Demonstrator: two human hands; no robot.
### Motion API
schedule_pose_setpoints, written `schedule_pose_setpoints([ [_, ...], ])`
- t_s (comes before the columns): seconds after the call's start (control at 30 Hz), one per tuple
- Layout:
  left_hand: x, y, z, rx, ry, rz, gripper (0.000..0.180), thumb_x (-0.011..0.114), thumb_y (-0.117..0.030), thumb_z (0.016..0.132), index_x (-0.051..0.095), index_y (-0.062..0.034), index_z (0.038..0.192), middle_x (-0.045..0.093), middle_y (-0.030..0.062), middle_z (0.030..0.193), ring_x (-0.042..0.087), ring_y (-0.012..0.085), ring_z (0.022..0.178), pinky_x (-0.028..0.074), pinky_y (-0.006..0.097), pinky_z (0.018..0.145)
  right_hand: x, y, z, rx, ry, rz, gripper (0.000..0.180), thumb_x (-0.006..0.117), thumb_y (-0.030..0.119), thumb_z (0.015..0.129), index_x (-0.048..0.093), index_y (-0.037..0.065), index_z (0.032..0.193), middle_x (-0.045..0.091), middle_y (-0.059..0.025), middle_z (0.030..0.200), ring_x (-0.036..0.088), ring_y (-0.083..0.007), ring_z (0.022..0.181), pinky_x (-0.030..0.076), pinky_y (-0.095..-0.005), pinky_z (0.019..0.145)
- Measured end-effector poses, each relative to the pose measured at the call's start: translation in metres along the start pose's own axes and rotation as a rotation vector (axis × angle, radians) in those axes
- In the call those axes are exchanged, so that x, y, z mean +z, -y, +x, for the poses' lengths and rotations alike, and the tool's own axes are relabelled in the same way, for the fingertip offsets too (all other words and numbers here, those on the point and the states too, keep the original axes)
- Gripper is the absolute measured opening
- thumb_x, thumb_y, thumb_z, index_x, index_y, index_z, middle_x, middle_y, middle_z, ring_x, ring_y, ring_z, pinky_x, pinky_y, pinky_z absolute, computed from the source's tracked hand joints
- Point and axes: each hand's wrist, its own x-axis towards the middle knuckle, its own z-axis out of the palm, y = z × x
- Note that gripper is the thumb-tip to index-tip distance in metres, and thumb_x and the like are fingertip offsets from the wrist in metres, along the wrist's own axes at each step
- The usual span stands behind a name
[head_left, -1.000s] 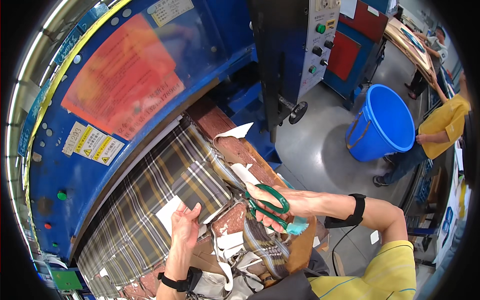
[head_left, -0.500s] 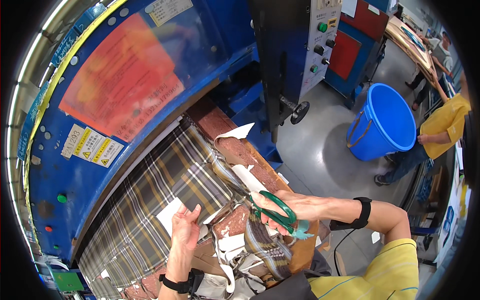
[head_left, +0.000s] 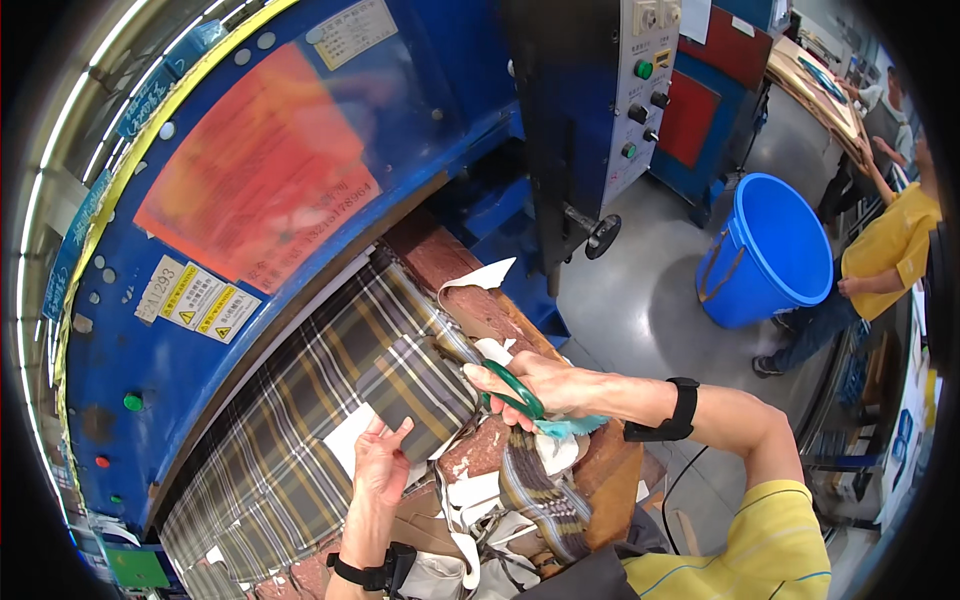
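My right hand (head_left: 548,384) is closed round the green handles of a pair of scissors (head_left: 515,390). A teal scrap of cloth (head_left: 572,427) hangs at the handles, and the blades are hidden. To the left, my left hand (head_left: 381,468) rests at the edge of the plaid fabric (head_left: 290,400), thumb apart from the fingers. Its fingertips meet a white piece (head_left: 347,437) and a smaller plaid piece (head_left: 418,385) lying on top. Between my hands and below lie white offcuts (head_left: 474,492) and a striped fabric strip (head_left: 540,490).
A blue press machine (head_left: 420,90) stands over the reddish worn board (head_left: 440,250). Right of it are a control panel (head_left: 640,100) and a black hand knob (head_left: 602,236). A blue bin (head_left: 785,240) stands on the floor, beside a person in yellow (head_left: 890,240).
My right hand and the scissors have moved up and left, closer to the smaller plaid piece. My left hand stays at the white piece. The view has shifted slightly.
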Motion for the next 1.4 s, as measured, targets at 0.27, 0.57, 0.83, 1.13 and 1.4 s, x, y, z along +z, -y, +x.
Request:
schedule_pose_setpoints([
  [0.27, -0.001, -0.029, -0.034, 0.285, 0.097, -0.147, 0.032, 0.057, -0.004, 0.096, 0.054, -0.0050, 0.128, 0.064, 0.0062, 0.118, 0.061, 0.0165, 0.105, 0.048, 0.036, 0.097, -0.011, 0.040, -0.045, -0.325, -0.426, -0.506, 0.057, 0.066, 0.056, 0.087, 0.055, 0.001, 0.073, 0.048, -0.0029, 0.054, 0.045, -0.0098, 0.051, 0.038, -0.0290, 0.049],
  [0.57, -0.029, -0.079, -0.088, 0.406, 0.177, -0.307, 0.035, 0.052, -0.004, 0.097, 0.047, -0.0040, 0.132, 0.062, 0.0086, 0.122, 0.061, 0.0202, 0.110, 0.051, 0.038, 0.096, 0.015, 0.216, -0.075, -1.160, -0.764, -1.077, 0.027, 0.064, 0.007, 0.081, 0.058, -0.003, 0.105, 0.061, -0.0208, 0.087, 0.060, -0.0366, 0.078, 0.049, -0.0395, 0.071],
  [0.83, -0.048, -0.075, -0.127, 0.322, 0.006, -0.217, 0.026, 0.054, -0.012, 0.099, 0.054, -0.0061, 0.123, 0.065, 0.0066, 0.112, 0.067, 0.0229, 0.098, 0.059, 0.039, 0.081, -0.015, 0.381, 0.027, -1.175, -1.116, -1.296, 0.044, 0.066, 0.038, 0.083, 0.067, -0.006, 0.082, 0.066, -0.0276, 0.090, 0.064, -0.0429, 0.091, 0.050, -0.0471, 0.084],
  [1.13, -0.039, -0.059, -0.137, 0.275, 0.120, -0.389, 0.039, 0.054, -0.007, 0.098, 0.043, -0.0041, 0.135, 0.062, 0.0071, 0.119, 0.063, 0.0174, 0.104, 0.055, 0.036, 0.087, 0.078, 0.259, -0.007, -1.330, -0.817, -0.993, 0.043, 0.055, 0.037, 0.096, 0.062, -0.005, 0.103, 0.066, -0.0240, 0.088, 0.064, -0.0366, 0.087, 0.048, -0.0452, 0.077],
  [1.4, 0.050, -0.033, -0.111, 0.194, 0.343, -0.046, 0.051, 0.058, -0.006, 0.096, 0.037, 0.0022, 0.141, 0.060, 0.0084, 0.121, 0.060, 0.0145, 0.105, 0.052, 0.033, 0.089, 0.088, 0.021, -0.091, -0.398, -0.299, -0.280, 0.031, 0.063, 0.022, 0.096, 0.061, -0.004, 0.113, 0.063, -0.0007, 0.078, 0.053, -0.0057, 0.071, 0.046, -0.0287, 0.059],
])
